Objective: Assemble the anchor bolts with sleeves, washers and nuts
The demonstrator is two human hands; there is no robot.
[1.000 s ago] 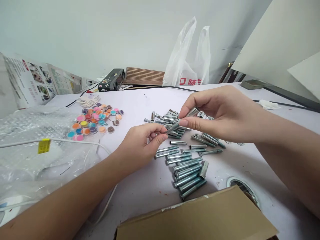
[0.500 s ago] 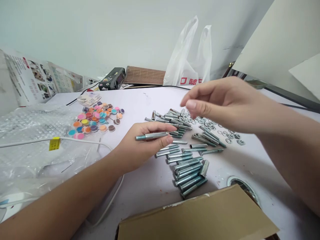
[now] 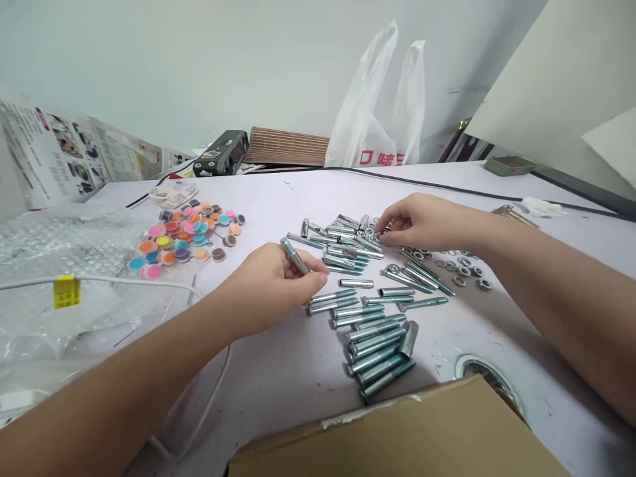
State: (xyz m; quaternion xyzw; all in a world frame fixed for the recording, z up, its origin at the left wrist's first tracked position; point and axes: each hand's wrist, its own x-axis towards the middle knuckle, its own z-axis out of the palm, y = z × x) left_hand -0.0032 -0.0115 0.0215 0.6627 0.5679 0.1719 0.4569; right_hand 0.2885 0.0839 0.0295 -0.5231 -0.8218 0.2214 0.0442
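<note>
Poking up out of the left hand, a metal bolt leans with its threaded end up and to the left, held above the desk. The fingers of that hand are curled closed around its lower part, the thumb lying along it.

The right hand is down among small washers, thumb and index finger slightly apart; whether they have hold of a piece, I cannot tell. Just left of those fingertips lies a heap of metal sleeves and bolts. Loose nuts lie near the right forearm.

Closer in, more bolts lie side by side in a slanting row, with a wider sleeve resting by their ends. Nearest is a cardboard box, which partly hides a round ringed object.

Beyond the left hand are coloured discs, with clear bubble wrap farther left and a white cable across it. Along the back stand a stickered black case, a brown slatted roll and a white plastic bag with red lettering.
</note>
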